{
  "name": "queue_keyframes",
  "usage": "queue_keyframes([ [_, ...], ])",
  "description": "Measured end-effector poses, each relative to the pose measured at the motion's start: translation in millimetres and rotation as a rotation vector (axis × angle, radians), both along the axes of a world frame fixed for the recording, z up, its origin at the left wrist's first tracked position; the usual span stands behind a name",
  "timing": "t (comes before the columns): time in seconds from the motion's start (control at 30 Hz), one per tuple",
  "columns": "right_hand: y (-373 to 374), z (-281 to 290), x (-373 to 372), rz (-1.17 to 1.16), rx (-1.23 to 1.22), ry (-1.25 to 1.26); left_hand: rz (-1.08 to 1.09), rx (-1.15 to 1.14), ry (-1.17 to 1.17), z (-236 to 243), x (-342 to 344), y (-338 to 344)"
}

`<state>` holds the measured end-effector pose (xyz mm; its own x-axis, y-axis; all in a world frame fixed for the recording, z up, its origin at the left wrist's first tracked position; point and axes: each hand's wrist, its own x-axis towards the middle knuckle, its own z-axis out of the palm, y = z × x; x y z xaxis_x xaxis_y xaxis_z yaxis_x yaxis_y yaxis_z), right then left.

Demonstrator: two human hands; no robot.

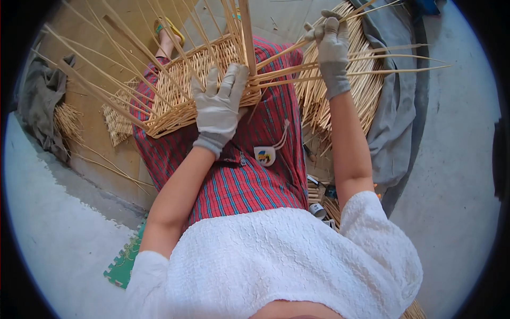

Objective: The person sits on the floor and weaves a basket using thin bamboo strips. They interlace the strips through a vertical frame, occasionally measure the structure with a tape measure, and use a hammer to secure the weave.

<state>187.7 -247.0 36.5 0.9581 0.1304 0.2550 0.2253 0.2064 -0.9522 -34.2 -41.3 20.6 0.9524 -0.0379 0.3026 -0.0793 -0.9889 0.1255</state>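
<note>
A half-woven wicker basket [178, 80] lies across my lap, its long stakes standing up and fanning out from the edges. My left hand [220, 103], in a pale work glove, grips the basket's near side, its fingers over the weave beside a flat wooden corner post [246, 37]. Up and to the right, my gloved right hand [333, 50] is closed on a wicker strand that runs to the basket's corner; its fingertips partly hide the strand. Several loose wicker strands [393, 57] stick out rightward from that corner, passing by my right wrist.
A bundle of peeled wicker rods [361, 85] lies on the floor at right, beside grey cloth [393, 117]. At left are a woven panel [119, 114], dark cloth [45, 101] and a green foam mat [123, 263]. A sandalled foot [169, 34] shows beyond the basket.
</note>
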Motion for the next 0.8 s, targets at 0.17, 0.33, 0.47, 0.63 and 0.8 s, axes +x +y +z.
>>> queue_keyframes([
  [0.17, -2.9, -27.0, 6.6, -0.176, -0.205, 0.083, -0.042, -0.093, 0.007, -13.3, 18.2, 7.0],
  [0.33, -2.7, -35.1, 10.0, -0.248, -0.089, 0.338, -0.053, -0.017, 0.018, -6.2, 13.1, 0.3],
  [0.47, -1.9, 31.0, -35.5, -0.034, 0.198, 0.26, 0.003, -0.04, 0.083, 1.7, 10.0, 3.2],
  [0.63, 64.5, 37.5, -180.6, -0.004, -0.311, -0.059, 0.037, 0.007, 0.195, 6.3, 14.9, -0.8],
  [0.8, 155.0, 35.4, -223.2, 0.404, -0.683, -0.338, 0.058, -0.358, -0.255, 3.8, -0.6, -1.7],
])
